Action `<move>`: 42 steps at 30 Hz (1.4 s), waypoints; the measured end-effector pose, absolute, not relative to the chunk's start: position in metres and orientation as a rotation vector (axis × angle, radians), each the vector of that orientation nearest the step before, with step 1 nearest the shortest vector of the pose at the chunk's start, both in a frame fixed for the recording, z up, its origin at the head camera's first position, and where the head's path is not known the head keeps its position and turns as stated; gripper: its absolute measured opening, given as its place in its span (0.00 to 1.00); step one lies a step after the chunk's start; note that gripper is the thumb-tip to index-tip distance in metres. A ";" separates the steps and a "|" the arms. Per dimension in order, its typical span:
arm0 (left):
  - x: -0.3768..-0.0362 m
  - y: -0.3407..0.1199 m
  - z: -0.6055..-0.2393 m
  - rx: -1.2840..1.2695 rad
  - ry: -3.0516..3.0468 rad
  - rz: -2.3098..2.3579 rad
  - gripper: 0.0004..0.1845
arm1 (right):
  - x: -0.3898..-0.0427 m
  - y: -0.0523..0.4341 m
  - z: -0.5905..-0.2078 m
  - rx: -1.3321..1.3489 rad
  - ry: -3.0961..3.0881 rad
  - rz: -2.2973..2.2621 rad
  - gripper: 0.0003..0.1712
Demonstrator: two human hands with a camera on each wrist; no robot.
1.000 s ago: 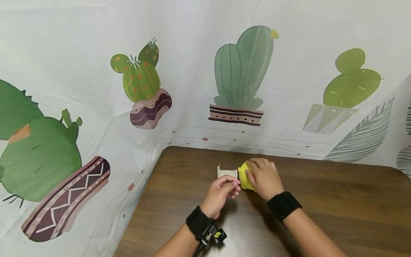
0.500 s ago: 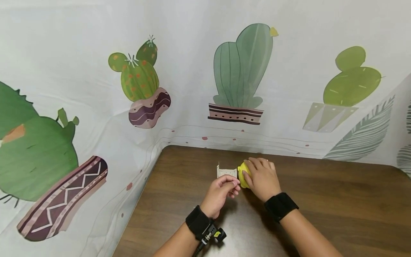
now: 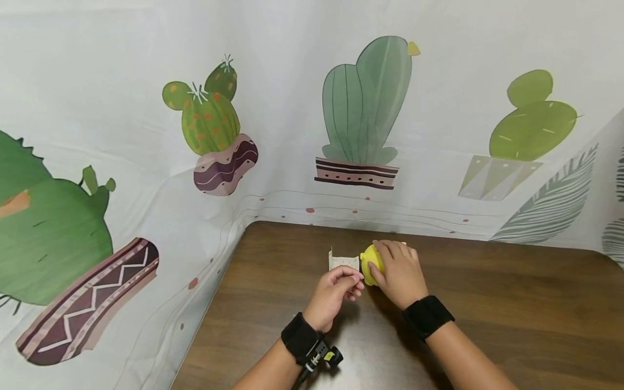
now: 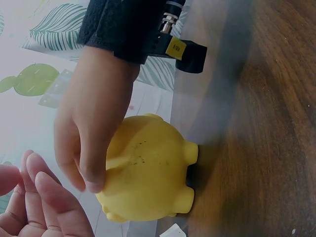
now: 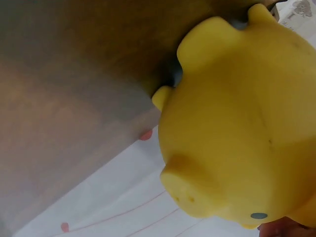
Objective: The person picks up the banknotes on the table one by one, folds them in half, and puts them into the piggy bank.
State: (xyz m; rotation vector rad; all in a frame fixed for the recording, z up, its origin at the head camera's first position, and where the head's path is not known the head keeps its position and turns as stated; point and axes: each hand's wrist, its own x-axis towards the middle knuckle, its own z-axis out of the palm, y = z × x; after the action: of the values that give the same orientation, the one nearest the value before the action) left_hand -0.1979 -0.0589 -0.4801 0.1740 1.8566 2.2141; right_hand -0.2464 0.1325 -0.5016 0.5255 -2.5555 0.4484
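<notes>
A round yellow piggy bank [image 3: 370, 266] stands on the table near its back edge. My right hand [image 3: 401, 273] holds it from above, thumb on the near side and fingers over the top. The right wrist view shows the pig's snout and one dark eye close up. Just left of the pig is my left hand [image 3: 336, 290], its thumb tip and index fingertip together and the other fingers curled. I cannot tell whether a small thing is pinched there. Behind this hand a small pale box [image 3: 344, 262] with an upright flap shows, its near part hidden.
The brown wooden table [image 3: 273, 303] meets a white cloth wall [image 3: 283, 135] printed with cacti, close behind the pig. A strap [image 3: 298, 336] with a small camera and cable sits on the left wrist, a black strap [image 3: 429, 317] on the right.
Both hands and the piggy bank stay almost where they were. The head view has shifted slightly, so the wall print sits a little further left.
</notes>
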 end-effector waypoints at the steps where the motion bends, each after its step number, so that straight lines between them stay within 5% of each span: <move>1: -0.198 -0.059 -0.480 0.176 1.857 2.215 0.13 | -0.245 0.133 -0.502 0.522 -2.542 0.479 0.32; 42: -0.198 -0.060 -0.482 0.193 1.838 2.226 0.13 | -0.231 0.128 -0.514 0.368 -2.399 0.514 0.21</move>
State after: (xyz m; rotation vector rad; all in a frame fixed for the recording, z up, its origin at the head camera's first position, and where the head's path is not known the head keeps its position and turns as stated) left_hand -0.1978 -0.0599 -0.4816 0.1925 1.8384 2.2265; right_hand -0.2305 0.1278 -0.5138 0.3679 -2.3990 0.5140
